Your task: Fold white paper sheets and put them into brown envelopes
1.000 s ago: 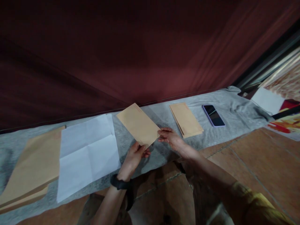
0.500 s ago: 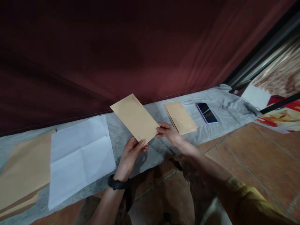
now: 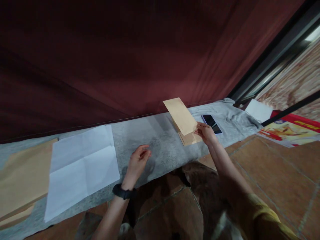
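A brown envelope (image 3: 180, 115) is gripped at its near right corner by the right hand (image 3: 206, 131), the corner being pinched between thumb and fingers. The envelope is held slantwise above a small stack of brown envelopes (image 3: 190, 140), most of which is covered by it; whether the two are in contact cannot be determined. The stack is laid on a grey cloth (image 3: 152, 133), by which a long, narrow surface is covered. A phone (image 3: 212, 124) with a dark screen and a pale purple edge is placed face up on the cloth, just beyond the right hand. The left hand (image 3: 138, 160) is positioned over the middle of the cloth, well apart from the held envelope; its fingers are loosely bent, with a gap left between thumb and forefinger. A black band (image 3: 124, 192) is worn on the left wrist. To the left, creased white sheets (image 3: 83, 170) are spread flat, and beside them larger brown envelopes (image 3: 27, 176) are stacked. The far side is bounded by a dark red curtain (image 3: 137, 73).
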`<state>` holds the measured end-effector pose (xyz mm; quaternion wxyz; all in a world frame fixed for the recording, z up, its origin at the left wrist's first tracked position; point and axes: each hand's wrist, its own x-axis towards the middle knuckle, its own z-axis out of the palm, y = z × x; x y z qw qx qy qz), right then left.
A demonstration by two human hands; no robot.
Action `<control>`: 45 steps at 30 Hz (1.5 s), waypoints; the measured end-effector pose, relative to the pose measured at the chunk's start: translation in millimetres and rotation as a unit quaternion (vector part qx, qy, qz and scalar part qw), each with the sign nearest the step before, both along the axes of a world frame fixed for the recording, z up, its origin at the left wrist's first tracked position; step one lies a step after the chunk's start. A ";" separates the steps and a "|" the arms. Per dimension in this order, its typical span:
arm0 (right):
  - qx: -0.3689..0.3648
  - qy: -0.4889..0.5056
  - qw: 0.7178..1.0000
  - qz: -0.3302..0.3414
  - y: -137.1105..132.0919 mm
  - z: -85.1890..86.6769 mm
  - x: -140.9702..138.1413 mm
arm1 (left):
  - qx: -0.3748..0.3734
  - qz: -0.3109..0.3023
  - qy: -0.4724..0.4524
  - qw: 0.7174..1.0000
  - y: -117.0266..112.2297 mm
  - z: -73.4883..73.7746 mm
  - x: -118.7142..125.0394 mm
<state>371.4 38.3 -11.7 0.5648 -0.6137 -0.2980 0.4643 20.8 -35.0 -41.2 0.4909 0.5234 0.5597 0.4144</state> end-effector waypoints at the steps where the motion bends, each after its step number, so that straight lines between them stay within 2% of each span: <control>1: -0.007 -0.023 1.000 -0.007 -1.1 0.9 6.7 | 0.007 -0.003 0.013 1.000 -1.2 -2.3 -0.5; 5: -0.017 -0.061 0.998 -0.029 -10.5 -1.6 26.9 | 0.031 -0.014 0.050 0.998 -3.2 -10.4 -1.3; 12: -0.041 -0.095 0.993 -0.048 -32.7 -32.5 36.5 | 0.065 -0.042 0.120 0.990 0.7 -12.3 2.9; 15: -0.041 -0.091 0.994 -0.043 -33.1 -38.5 37.3 | 0.073 -0.052 0.150 0.985 1.2 -14.2 5.2; 22: -0.028 -0.092 0.995 -0.028 -27.1 -40.7 34.4 | 0.077 -0.071 0.195 0.975 -1.5 -10.7 7.7; 30: -0.050 -0.114 0.992 -0.022 -28.7 -43.4 31.0 | 0.097 -0.090 0.223 0.966 -3.7 -6.9 9.0; 39: -0.081 -0.165 0.983 -0.016 -30.2 -45.8 31.4 | 0.104 -0.101 0.238 0.960 -5.6 -2.5 9.4; 45: -0.091 -0.237 0.967 -0.023 -30.5 -46.0 35.0 | 0.111 -0.104 0.244 0.958 -5.3 -6.0 7.7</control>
